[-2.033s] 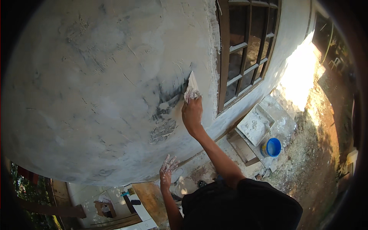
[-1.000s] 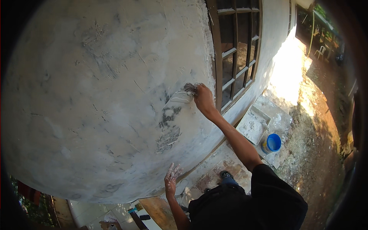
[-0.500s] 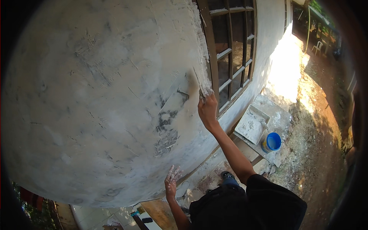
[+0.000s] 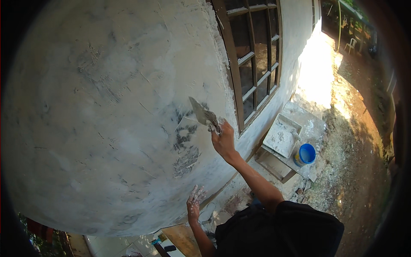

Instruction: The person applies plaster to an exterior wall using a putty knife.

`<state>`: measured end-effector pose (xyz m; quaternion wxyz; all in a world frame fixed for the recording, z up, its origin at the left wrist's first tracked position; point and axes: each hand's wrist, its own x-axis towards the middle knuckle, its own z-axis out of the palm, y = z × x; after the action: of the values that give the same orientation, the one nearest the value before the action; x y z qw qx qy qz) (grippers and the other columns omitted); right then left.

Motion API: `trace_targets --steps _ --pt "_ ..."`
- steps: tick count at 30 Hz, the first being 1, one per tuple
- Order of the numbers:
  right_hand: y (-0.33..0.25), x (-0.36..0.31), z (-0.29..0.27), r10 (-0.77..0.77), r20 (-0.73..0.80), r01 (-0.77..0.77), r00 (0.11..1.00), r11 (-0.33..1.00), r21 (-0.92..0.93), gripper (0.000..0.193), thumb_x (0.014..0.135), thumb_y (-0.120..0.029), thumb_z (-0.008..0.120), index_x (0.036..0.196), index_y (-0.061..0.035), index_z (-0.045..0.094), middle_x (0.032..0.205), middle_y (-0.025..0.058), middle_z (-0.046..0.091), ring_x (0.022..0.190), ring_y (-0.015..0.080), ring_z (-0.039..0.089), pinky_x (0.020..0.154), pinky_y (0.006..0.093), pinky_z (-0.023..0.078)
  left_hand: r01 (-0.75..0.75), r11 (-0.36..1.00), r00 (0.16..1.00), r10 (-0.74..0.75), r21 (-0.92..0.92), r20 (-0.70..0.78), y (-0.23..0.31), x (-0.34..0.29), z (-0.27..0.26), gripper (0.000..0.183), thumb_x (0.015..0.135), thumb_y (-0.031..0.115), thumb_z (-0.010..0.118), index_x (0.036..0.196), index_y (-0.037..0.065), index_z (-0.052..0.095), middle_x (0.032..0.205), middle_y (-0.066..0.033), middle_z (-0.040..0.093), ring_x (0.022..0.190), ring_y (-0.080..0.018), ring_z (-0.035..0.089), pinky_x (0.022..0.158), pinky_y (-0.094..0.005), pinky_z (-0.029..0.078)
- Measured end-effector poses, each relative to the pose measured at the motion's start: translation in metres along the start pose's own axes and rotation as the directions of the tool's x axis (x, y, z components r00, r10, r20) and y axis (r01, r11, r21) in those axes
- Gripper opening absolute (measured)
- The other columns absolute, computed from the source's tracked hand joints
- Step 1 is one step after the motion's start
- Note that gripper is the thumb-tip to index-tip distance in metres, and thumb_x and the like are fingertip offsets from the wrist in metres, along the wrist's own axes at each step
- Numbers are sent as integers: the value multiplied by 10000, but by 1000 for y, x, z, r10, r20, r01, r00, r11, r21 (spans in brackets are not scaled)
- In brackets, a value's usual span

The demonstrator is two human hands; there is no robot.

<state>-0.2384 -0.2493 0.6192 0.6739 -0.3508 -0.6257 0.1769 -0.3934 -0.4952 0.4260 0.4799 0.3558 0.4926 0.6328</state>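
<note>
My right hand is closed round the handle of a putty knife, whose flat blade points up and left. The blade is at the patchy grey-white wall, above some dark bare spots; whether it touches the surface I cannot tell. Whitish filler is smeared on the knife near my fingers. Lower down, my left hand is held near the wall, fingers stretched and spotted with white filler, holding nothing.
Right of the knife is a brown-framed window with a rough filled edge. Below it, a low wooden bench bears a white tray of filler and a blue-rimmed bucket. A pale chair stands far off on the ground.
My right hand has moved down and left, from the window's edge to the dark patch, and the blade has swung leftward. My left hand has barely shifted. The view has tilted slightly.
</note>
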Motion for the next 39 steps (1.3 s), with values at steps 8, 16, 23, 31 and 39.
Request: trace_targets --steps 8,16,23,31,39 --pt "35 28 35 -40 213 19 976 995 99 42 695 27 562 716 39 597 662 218 549 605 356 546 573 394 428 17 999 1000 -18 -37 -17 -3 4 -7 725 909 488 459 1407 -24 336 1320 -246 489 1167 -349 534 1010 -413 368" --pt "92 27 4 472 400 -586 786 360 726 174 854 7 550 1018 16 608 899 39 643 699 84 574 553 220 418 27 1000 1000 -27 0 2 4 6 2 847 868 628 453 1409 -14 344 1327 -218 497 1164 -321 543 990 -399 376" --pt "10 1 58 464 283 -523 839 546 654 104 838 -33 554 891 13 631 779 -19 585 675 64 485 582 244 371 88 995 994 -90 40 69 7 20 18 911 837 676 462 1409 -23 336 1328 -209 498 1164 -317 544 1000 -390 370" --pt "75 -60 57 636 453 -583 625 -6 813 176 904 -19 531 1056 35 602 961 74 641 822 140 622 696 263 504 68 997 990 -71 25 119 3 21 19 952 818 698 475 1405 -37 331 1330 -211 493 1175 -325 533 1016 -405 360" --pt "29 -5 56 586 369 -537 721 137 832 144 906 -64 570 1009 27 613 912 41 632 748 111 582 644 254 466 65 998 987 -67 15 143 6 22 20 919 838 671 477 1406 -35 329 1333 -208 489 1196 -323 513 1020 -418 365"
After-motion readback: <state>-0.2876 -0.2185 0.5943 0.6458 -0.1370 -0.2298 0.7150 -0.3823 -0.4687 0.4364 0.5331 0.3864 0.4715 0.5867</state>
